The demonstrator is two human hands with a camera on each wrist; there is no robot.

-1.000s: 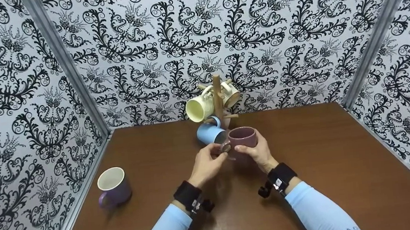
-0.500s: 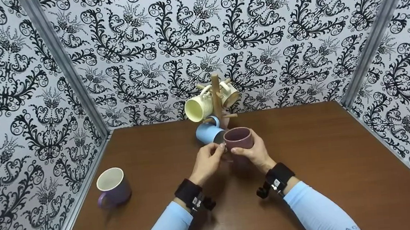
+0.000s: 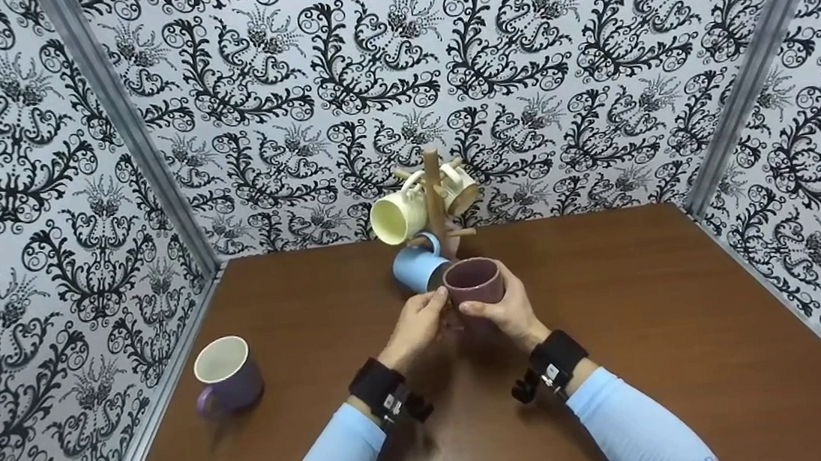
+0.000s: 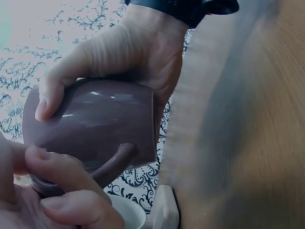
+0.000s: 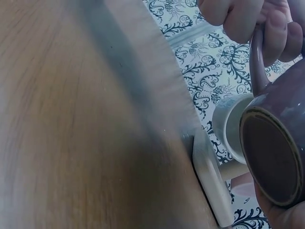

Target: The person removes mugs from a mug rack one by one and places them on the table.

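Your right hand [image 3: 512,309] has its fingers curled around the glossy plum mug [image 4: 95,119]; your left hand's [image 3: 416,325] fingers pinch its handle [image 5: 257,67]. The mug is roughly upright, nearer you than the mug tree [image 3: 434,190].

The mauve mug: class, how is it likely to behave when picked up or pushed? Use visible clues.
The mauve mug is probably stiff: no dent shows under the right hand. It may be slippery, since bright highlights suggest a smooth glaze. Set upright, it would likely slide rather than roll, given its broad, flat base.
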